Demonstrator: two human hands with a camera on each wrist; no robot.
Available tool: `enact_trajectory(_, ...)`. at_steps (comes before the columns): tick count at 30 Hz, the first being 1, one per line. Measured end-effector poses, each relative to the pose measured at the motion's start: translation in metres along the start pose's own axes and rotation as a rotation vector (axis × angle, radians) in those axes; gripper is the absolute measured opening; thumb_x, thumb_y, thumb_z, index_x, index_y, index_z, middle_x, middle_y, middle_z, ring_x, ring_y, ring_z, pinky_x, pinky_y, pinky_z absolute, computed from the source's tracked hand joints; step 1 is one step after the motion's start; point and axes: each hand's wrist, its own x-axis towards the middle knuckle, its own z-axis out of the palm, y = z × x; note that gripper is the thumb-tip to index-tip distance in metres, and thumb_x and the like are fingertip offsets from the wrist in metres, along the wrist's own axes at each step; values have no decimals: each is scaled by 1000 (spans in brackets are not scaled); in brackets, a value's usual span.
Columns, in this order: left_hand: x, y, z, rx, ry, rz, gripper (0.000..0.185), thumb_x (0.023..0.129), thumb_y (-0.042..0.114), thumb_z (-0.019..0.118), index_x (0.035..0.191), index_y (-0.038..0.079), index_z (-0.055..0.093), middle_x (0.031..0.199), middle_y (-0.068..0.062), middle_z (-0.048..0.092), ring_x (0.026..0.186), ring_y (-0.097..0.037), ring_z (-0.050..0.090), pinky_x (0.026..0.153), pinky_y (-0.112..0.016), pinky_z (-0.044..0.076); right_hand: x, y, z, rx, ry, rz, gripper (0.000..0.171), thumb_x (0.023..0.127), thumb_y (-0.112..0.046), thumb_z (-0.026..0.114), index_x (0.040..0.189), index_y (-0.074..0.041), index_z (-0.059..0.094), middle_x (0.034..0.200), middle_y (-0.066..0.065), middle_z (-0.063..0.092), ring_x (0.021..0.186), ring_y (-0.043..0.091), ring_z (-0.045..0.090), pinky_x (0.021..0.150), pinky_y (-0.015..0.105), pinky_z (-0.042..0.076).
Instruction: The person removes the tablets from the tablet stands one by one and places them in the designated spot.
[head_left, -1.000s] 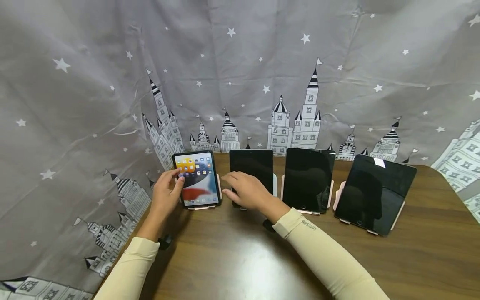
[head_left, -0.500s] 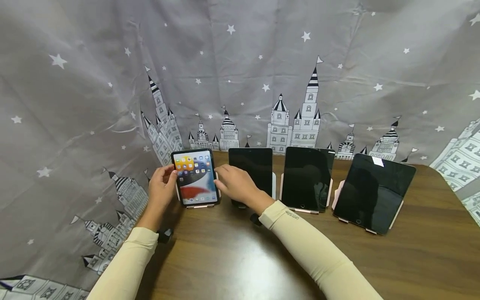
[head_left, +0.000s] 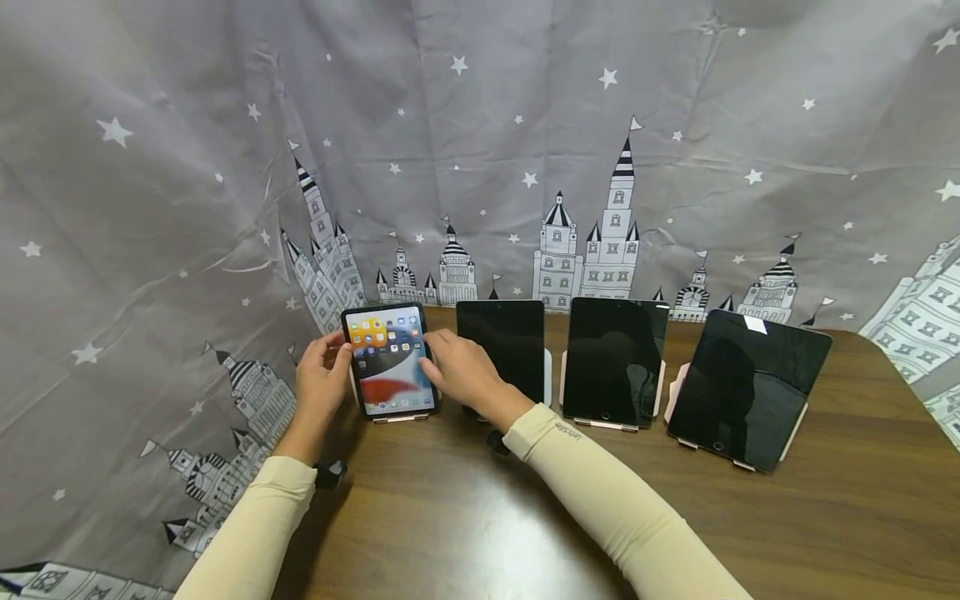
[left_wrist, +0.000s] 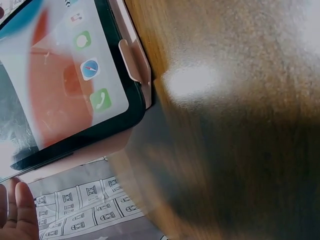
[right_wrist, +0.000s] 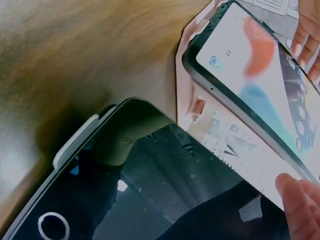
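Note:
A lit tablet (head_left: pixel 392 371) with app icons leans in a pink stand (left_wrist: pixel 130 60) at the left end of a row. My left hand (head_left: pixel 321 383) holds its left edge, thumb at the front bezel and fingertips at the side. My right hand (head_left: pixel 467 371) is at its right edge, the thumb over the screen's border and the fingers by the side. In the right wrist view the right thumb (right_wrist: pixel 287 185) shows close to the edge. Partly hidden by the right hand, a dark tablet (head_left: pixel 502 325) stands beside the lit one.
Two more dark tablets stand to the right, one upright (head_left: pixel 617 362) and one turned askew (head_left: pixel 750 387), each in a pink stand. A wooden table (head_left: pixel 465 517) bears them all. A grey curtain (head_left: pixel 450 167) with castles and stars hangs behind and on the left.
My right hand has moved left, from in front of the dark tablet to the lit tablet's right edge. The left hand has shifted slightly outward, its thumb from the screen to the left edge.

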Motion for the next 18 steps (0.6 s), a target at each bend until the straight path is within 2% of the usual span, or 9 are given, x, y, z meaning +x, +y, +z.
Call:
enact_trajectory(6,0,-3,-1,16,-24,-59,34,98,9,59,129,-6,59,116,-22,62,98,-33,62,77,-16,42,5,-6,2,4,29,87,35,98,-30,62,122,-4,63,108,9,68,88,22,67,75,37,56)
enact_trajectory(8,-1,-5,-2,23,-27,-82,35,98,10,59,130,-6,59,116,-22,62,99,-34,62,78,-19,43,6,-9,3,17,34,104,32,97,-30,63,116,-4,64,101,8,68,82,22,67,70,38,56)
enact_trajectory(13,-1,-5,-2,60,-47,-105,39,100,15,57,133,-4,58,119,-23,63,102,-34,62,87,-33,47,10,-11,5,38,38,167,27,96,-29,65,108,-6,63,94,7,67,77,22,65,65,39,54)
enact_trajectory(18,1,1,2,66,-77,-137,40,101,16,53,137,-2,55,123,-25,63,106,-36,61,95,-44,46,12,-11,7,50,22,201,33,96,-30,64,118,-5,61,101,9,68,84,24,67,70,39,55)
